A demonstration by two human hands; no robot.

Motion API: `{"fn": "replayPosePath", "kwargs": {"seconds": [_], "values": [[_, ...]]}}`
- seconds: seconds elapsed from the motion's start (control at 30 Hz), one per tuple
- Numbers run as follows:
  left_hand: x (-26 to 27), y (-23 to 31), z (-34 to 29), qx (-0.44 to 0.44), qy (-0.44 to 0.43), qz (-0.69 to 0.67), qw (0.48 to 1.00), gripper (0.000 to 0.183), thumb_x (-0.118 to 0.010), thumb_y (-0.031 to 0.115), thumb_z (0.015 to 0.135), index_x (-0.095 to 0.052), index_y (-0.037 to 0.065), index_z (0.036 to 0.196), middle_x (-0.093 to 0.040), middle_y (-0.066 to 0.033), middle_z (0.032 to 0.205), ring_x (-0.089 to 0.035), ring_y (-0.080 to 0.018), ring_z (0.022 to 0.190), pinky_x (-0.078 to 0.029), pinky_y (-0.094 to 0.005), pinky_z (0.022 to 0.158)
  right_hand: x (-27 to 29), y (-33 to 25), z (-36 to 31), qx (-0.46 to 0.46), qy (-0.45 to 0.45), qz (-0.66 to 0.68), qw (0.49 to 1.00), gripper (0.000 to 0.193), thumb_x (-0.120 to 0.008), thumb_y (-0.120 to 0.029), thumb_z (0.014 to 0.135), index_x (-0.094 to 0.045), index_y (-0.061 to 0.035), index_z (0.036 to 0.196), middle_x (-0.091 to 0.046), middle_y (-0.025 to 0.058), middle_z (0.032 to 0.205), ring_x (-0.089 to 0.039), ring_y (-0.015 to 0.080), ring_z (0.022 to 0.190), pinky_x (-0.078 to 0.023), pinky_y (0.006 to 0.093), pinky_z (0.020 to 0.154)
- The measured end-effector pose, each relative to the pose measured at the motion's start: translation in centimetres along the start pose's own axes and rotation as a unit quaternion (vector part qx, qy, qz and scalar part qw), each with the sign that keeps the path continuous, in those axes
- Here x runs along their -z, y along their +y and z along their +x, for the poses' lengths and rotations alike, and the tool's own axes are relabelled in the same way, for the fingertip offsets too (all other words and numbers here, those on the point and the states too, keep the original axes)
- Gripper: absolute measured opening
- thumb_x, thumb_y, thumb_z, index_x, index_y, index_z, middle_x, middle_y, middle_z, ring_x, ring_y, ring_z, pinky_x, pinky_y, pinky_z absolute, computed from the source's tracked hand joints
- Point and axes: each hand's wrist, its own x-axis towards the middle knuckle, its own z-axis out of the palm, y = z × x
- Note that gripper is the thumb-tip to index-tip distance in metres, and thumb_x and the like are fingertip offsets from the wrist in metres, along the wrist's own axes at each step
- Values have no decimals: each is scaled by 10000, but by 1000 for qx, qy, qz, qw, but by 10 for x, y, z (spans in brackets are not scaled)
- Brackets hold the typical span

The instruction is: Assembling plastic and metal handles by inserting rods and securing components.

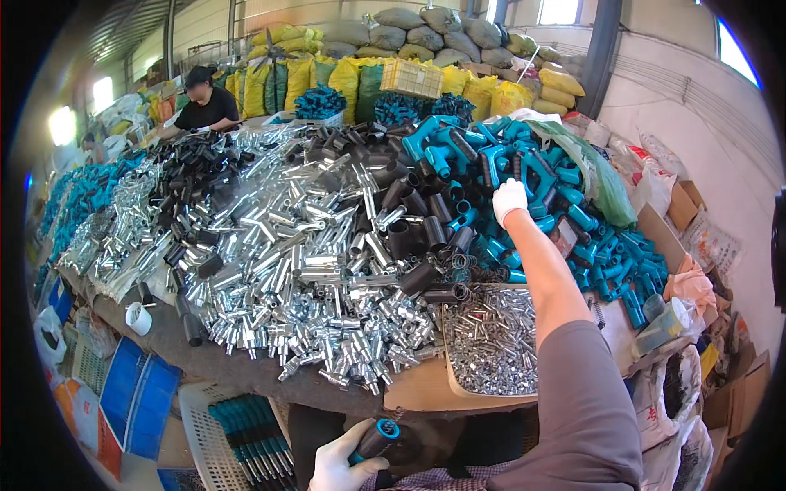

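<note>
My left hand point(340, 460), in a white glove, is wrapped round a short black tube with a teal rim point(378, 442) near the lower edge. A thin coil spring point(395, 416) sticks up out of the tube's end. Stretched far out over the table, my gloved right hand point(509, 200) rests at a heap of teal plastic pistol-shaped housings point(536, 168). Its fingers are curled downward among them, and what they hold, if anything, is hidden. Black tubes point(409, 237) lie just left of that hand.
Shiny metal fittings point(344, 344) cover the table's middle. A tray of small metal pieces point(491, 340) lies under my right forearm. Below left, a white crate point(196, 409) holds teal-and-black rods point(250, 434). A person in black point(209, 106) works at the far left; filled sacks point(344, 82) stand behind.
</note>
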Motion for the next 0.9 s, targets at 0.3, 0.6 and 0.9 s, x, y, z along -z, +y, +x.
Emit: {"fn": "replayPosePath", "kwargs": {"seconds": [0.3,0.6,0.9], "values": [[3,0,1,22,-19,1,1000,656,-761,201,744,-565,49,1352,-712,-163,1013,-665,-232,772,-531,-324,750,-7,6,-23,41,113,57,991,175,-547,-166,908,-705,-141,979,-696,60,922,-634,255,987,-491,388,812],[-6,-4,6,-15,20,9,1000,658,-757,206,740,-567,46,1350,-712,-158,1007,-665,-238,757,-535,-331,740,-2,-2,-16,43,74,94,992,168,-547,-120,910,-672,-121,1021,-686,105,965,-667,290,944,-524,401,778],[0,-3,5,69,-11,3,998,690,-770,239,719,-566,43,1348,-702,-163,959,-650,-210,748,-535,-335,737,-6,1,-5,60,39,53,996,229,-512,-234,963,-702,-190,1083,-718,66,965,-655,272,1006,-488,403,825]]}}
